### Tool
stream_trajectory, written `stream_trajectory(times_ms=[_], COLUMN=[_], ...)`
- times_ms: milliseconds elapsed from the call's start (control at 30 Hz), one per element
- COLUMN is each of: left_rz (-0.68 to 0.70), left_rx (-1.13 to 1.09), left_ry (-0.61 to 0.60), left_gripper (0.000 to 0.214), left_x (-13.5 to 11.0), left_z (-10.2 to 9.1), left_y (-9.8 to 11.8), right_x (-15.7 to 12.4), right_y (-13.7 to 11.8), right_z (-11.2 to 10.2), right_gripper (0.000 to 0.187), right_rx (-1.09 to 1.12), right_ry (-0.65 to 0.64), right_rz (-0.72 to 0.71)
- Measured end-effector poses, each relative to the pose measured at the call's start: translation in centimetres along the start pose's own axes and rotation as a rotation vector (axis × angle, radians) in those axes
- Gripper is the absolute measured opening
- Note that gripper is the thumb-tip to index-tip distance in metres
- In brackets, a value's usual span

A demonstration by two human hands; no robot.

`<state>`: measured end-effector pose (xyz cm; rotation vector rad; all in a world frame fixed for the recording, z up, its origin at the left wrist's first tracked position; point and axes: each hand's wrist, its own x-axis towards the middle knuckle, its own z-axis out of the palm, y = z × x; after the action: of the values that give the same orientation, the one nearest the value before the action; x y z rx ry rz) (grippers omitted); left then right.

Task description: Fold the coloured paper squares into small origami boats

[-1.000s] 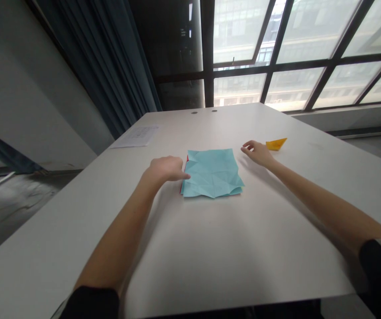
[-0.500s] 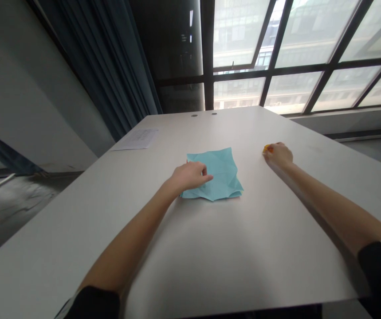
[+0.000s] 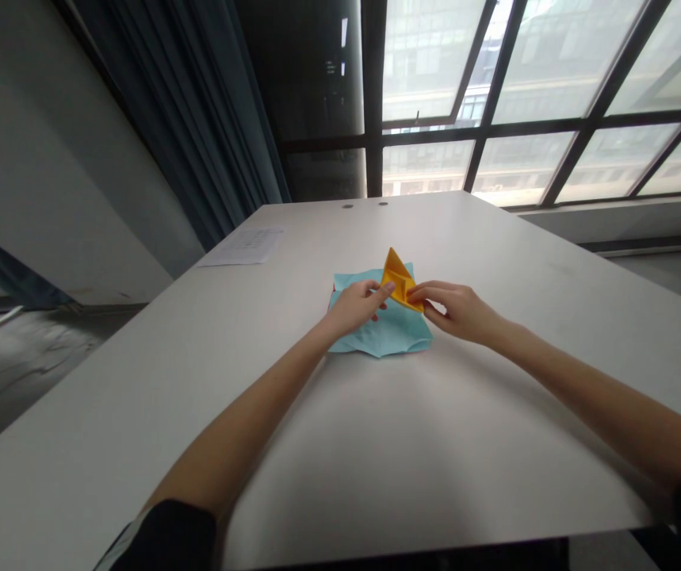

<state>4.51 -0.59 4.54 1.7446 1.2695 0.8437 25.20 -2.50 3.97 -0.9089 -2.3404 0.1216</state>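
Observation:
A folded yellow paper piece [image 3: 398, 276], with a pointed corner sticking up, is held above the light-blue creased paper. My right hand [image 3: 457, 309] pinches its lower right side between thumb and fingers. From the left, my left hand [image 3: 359, 307] grips its lower left edge, the thumb on the near face. Beneath both hands lies the light-blue creased paper [image 3: 388, 337], flat on the white table [image 3: 340, 444], its upper middle partly covered. A bit of red shows at the blue paper's left edge; I cannot make out what it is.
A printed white sheet [image 3: 242, 247] lies at the table's far left. Two small round grey discs sit near the far edge. Beyond the table stand a dark blue curtain [image 3: 197, 103] and large framed windows [image 3: 530, 87].
My right hand has come left from the table's right side, bringing the yellow paper over the blue paper. My left hand has shifted slightly right and up and taken hold of the yellow paper.

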Motion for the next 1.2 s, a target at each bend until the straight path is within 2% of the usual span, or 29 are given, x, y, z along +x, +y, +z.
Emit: stream_trajectory(times_ms=[133,233,333,700,800,867,933,1067,1200], left_rz=[0.056,0.116,0.158,0.146,0.196,0.273,0.372,0.552,0.568], left_rx=[-0.055,-0.059,-0.004,0.076,0.223,0.386,0.565,0.833,0.944], left_ry=[0.016,-0.014,-0.055,-0.101,0.019,0.163,0.237,0.161,0.186], left_gripper=[0.03,0.023,0.021,0.021,0.015,0.015,0.017,0.012,0.02], left_x=[0.0,0.0,-0.1,-0.2,-0.5,-0.9,-1.4,-1.9,-1.9], left_z=[0.0,0.3,0.6,0.2,0.4,0.7,0.8,0.8,0.7], left_y=[0.0,-0.2,-0.3,0.0,0.1,0.3,0.5,0.8,0.8], right_x=[-0.2,0.0,0.3,0.5,0.6,0.6,0.6,0.5,0.6], right_y=[-0.9,-1.0,-1.1,-0.5,-0.5,-0.5,-0.4,-0.1,-0.2], right_z=[0.1,0.1,-0.1,-0.4,-0.2,0.1,0.4,0.7,0.6], right_gripper=[0.022,0.017,0.021,0.022,0.019,0.017,0.014,0.016,0.022], right_rx=[0.045,0.122,0.16,0.295,0.32,0.33,0.314,0.344,0.474], right_ry=[0.02,0.042,0.039,-0.014,0.017,0.05,0.081,0.096,0.076], right_rz=[0.107,0.253,0.35,0.377,0.407,0.448,0.489,0.505,0.506])
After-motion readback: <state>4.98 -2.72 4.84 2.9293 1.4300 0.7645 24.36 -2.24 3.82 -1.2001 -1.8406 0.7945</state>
